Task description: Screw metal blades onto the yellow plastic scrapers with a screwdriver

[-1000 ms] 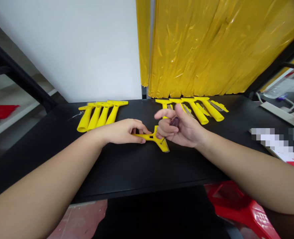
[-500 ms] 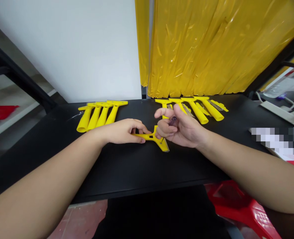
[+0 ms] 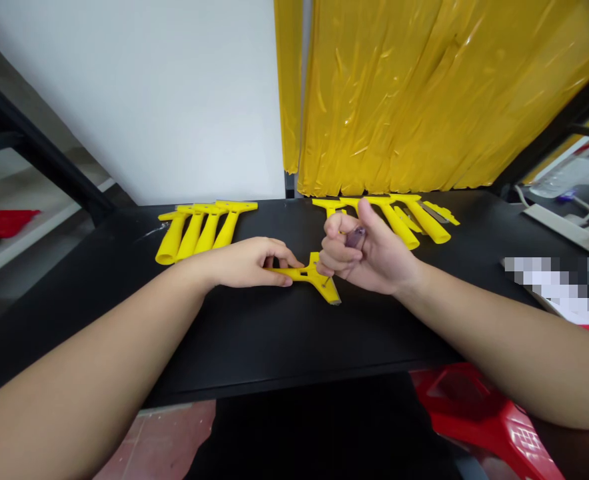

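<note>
On the black table (image 3: 254, 333) lies a yellow scraper (image 3: 319, 283), its wide head pointing right and a metal blade edge showing at the near corner. My left hand (image 3: 259, 261) is closed on its handle, thumb on the near side and fingers on the far side. My right hand (image 3: 362, 250) is closed around a screwdriver (image 3: 356, 237) with a dark, see-through handle. The screwdriver's thin shaft comes down to a screw in the scraper's head; my fingers hide part of that head.
Several yellow scrapers (image 3: 202, 230) lie in a row at the back left. More scrapers (image 3: 427, 223) and loose yellow parts with blades (image 3: 437, 212) lie at the back right. Behind stand a white panel and yellow plastic sheeting (image 3: 374, 100). A red stool (image 3: 489, 413) is below the front edge.
My right fingers have shifted around the screwdriver handle, the index finger curling in and the thumb lifting. The left hand and scraper stay in place.
</note>
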`<state>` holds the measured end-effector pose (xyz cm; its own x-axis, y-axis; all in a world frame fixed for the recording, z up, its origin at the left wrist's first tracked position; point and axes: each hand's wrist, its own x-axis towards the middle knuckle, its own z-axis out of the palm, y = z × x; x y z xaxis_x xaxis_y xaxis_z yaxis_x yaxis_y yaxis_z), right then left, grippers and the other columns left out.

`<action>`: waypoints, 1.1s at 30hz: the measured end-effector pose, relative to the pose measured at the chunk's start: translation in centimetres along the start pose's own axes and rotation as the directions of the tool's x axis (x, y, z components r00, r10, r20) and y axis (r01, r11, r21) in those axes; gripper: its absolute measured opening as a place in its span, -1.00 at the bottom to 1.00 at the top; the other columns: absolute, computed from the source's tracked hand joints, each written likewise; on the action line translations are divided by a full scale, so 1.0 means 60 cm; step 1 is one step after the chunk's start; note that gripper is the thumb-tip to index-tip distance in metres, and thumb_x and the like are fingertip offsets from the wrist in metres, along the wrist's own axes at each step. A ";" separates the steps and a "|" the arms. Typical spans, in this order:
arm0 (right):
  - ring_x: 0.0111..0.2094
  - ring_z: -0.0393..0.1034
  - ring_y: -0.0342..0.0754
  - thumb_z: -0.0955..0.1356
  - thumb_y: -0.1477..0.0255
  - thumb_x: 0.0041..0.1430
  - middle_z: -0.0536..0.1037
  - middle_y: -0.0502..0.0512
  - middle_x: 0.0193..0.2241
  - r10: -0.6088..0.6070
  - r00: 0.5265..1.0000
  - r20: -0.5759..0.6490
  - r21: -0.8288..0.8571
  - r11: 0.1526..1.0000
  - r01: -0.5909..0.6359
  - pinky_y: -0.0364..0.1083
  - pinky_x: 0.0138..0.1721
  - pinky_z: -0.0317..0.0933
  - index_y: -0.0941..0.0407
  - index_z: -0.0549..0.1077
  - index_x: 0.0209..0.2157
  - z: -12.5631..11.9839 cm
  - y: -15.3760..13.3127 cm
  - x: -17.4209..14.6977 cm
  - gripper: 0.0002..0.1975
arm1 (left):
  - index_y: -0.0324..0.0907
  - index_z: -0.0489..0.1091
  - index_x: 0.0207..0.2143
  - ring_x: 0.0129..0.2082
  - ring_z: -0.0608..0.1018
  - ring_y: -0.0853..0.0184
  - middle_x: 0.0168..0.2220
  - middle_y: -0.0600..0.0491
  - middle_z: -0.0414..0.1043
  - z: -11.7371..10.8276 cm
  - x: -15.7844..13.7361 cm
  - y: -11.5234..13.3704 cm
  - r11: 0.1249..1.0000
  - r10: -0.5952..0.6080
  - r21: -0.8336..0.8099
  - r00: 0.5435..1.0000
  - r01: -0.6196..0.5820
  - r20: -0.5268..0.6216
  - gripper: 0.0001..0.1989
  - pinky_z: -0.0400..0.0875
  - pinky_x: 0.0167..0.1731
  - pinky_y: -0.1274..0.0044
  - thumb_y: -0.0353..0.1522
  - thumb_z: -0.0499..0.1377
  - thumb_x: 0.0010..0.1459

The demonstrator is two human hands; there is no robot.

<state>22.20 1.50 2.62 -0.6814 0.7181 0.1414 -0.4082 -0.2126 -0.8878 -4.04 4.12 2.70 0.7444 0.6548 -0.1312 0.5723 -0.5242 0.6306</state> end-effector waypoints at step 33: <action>-0.15 0.45 0.07 0.44 0.45 0.32 0.58 0.12 -0.20 -0.315 0.889 0.334 -0.940 -0.043 0.338 0.03 -0.06 0.27 0.06 0.49 -0.11 -0.067 -0.033 -0.008 -0.87 | -0.14 0.48 0.14 -0.39 0.64 0.27 -0.23 -0.04 0.65 -0.017 -0.011 0.005 0.823 -0.292 -0.503 0.956 0.262 0.021 -0.60 0.60 -0.40 0.46 -0.20 0.26 0.31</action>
<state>25.80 4.24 2.55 -0.6800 0.4836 0.5511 0.3585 0.8750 -0.3254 -4.67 4.09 3.77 0.5521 0.7675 -0.3258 0.4934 0.0143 0.8697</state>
